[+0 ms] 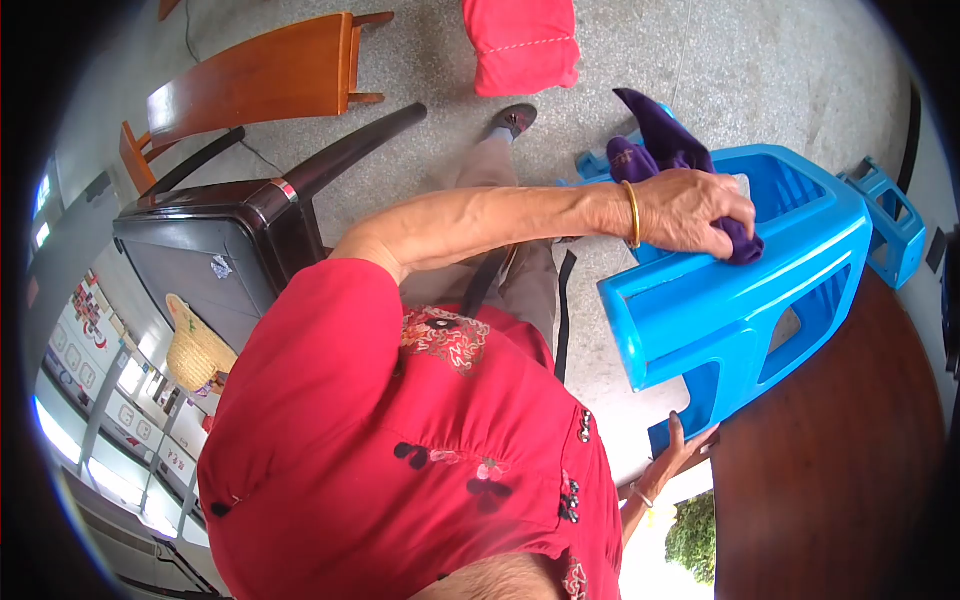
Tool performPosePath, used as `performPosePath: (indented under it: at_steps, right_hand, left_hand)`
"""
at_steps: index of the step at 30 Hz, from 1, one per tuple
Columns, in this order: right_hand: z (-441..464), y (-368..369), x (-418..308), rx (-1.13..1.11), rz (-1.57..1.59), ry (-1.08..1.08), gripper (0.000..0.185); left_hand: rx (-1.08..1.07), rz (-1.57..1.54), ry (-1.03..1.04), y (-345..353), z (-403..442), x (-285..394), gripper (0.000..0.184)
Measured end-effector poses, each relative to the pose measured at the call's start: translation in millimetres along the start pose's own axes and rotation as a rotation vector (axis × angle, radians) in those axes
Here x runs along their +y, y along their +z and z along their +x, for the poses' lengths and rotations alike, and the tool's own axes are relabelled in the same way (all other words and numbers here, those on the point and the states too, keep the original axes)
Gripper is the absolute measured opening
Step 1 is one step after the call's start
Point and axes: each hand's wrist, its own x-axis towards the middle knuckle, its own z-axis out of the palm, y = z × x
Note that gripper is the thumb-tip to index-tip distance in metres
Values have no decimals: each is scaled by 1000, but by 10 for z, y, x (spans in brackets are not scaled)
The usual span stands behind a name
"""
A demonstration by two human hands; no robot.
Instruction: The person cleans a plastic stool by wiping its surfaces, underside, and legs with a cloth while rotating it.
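A bright blue plastic stool (735, 310) lies on its side at the right, partly over a brown wooden tabletop. My left hand (690, 212), with a gold bangle at its wrist, is closed on a dark purple cloth (655, 150) and rests on the stool's upper side. Part of the cloth bunches out under the fingertips; the rest hangs past the back of the hand. Lower down, my right hand (682, 447) grips the stool's bottom edge, thumb showing and most fingers hidden.
Brown wooden tabletop (820, 470) at lower right. More blue stools (890, 225) stand behind. A dark chair (200, 240) with a straw hat (195, 345) is at the left, a wooden bench (255, 80) at upper left, and a red-covered item (520, 45) at the top.
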Motion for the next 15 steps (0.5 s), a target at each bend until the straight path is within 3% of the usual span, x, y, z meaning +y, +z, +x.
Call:
performPosePath:
  at_steps: [5, 9, 11, 13, 15]
  right_hand:
    - [8, 98, -128, 7, 190, 91, 91]
    - [8, 82, -158, 9, 141, 133, 92]
    - [124, -92, 189, -95, 182, 111, 92]
    - [103, -159, 162, -104, 177, 112, 92]
    - [88, -185, 84, -136, 165, 92, 92]
  left_hand:
    - [44, 176, -320, -21, -54, -831, 33]
    - [-70, 103, -413, -163, 45, -618, 34]
    - [-84, 84, -367, -236, 25, -382, 30]
    - [-74, 52, -110, -322, -54, -2, 30]
    - [-152, 130, 21, -343, -147, 258, 26]
